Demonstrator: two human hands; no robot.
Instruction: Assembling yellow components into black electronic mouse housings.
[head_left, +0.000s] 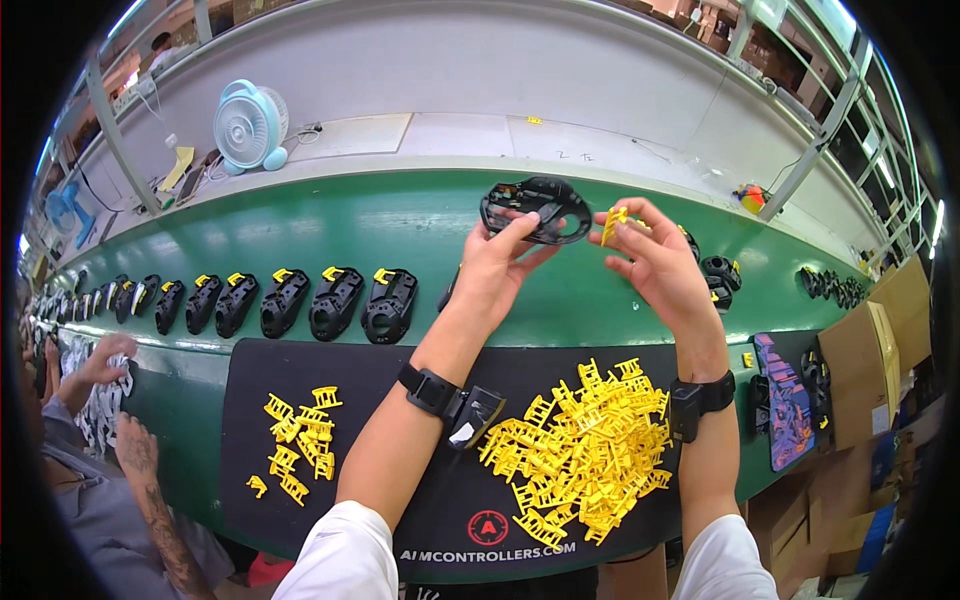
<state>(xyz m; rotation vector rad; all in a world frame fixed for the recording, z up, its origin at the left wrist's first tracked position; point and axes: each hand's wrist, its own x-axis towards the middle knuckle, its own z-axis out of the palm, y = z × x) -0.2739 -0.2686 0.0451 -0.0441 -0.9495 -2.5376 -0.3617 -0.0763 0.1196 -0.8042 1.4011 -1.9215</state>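
My left hand grips a black plastic housing with a round opening at its right end, held up over the green bench. Just right of it, my right hand pinches a small yellow plastic clip between thumb and fingers, apart from the housing. Beneath my forearms, a big heap of yellow clips lies on a black mat, with a smaller group of the same clips to its left. Along the bench at left runs a row of black housings, several with a yellow clip at the top.
More black housings stand behind my right hand and further right. A light-blue fan sits on the back shelf. Cardboard boxes and a patterned board are at right. A co-worker's tattooed arm is at lower left.
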